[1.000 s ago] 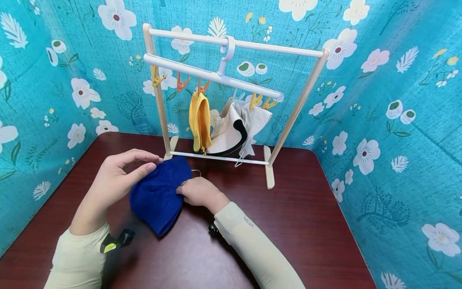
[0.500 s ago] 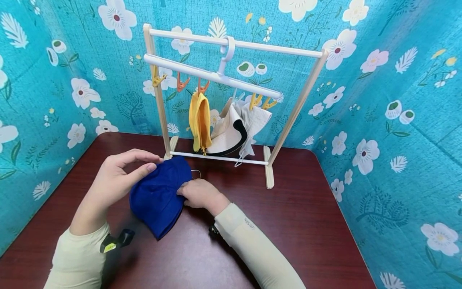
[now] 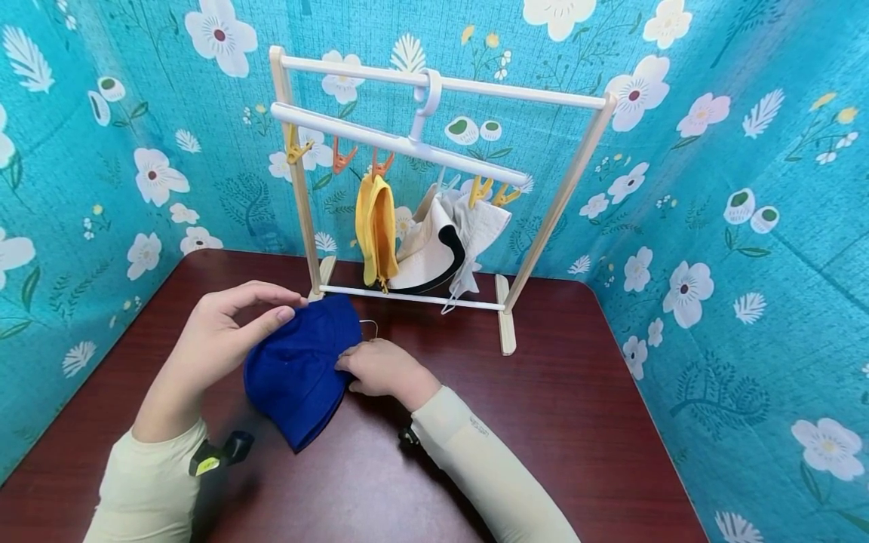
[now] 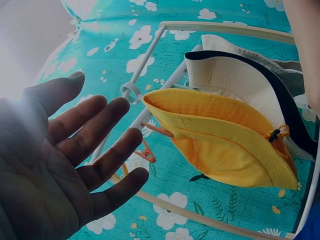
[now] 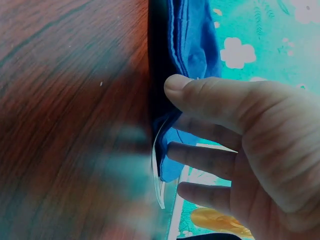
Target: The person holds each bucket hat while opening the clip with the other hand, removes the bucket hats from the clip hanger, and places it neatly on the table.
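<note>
A dark blue bucket hat (image 3: 299, 369) lies folded flat on the table in front of the rack. My right hand (image 3: 380, 367) holds its right edge, with the thumb (image 5: 200, 92) on the near side of the brim and fingers behind the cloth. A thin white cord (image 5: 157, 175) sticks out beside that edge. My left hand (image 3: 220, 332) hovers over the hat's upper left, fingers apart and palm without anything in it. In the left wrist view that hand's spread fingers (image 4: 117, 155) point towards a yellow bucket hat (image 4: 225, 140) hanging from the rack.
A wooden rack (image 3: 566, 204) carries a white hanger bar (image 3: 339, 130) with yellow and orange clips. The yellow hat, a cream hat with a black edge (image 3: 424, 256) and a light grey cloth item (image 3: 482, 226) hang from it. A flowered curtain (image 3: 747, 264) surrounds the table (image 3: 577, 422).
My right hand has shifted slightly right and towards the table's front along the hat's edge. The hat's front corner has moved a little nearer. My left hand stays in place.
</note>
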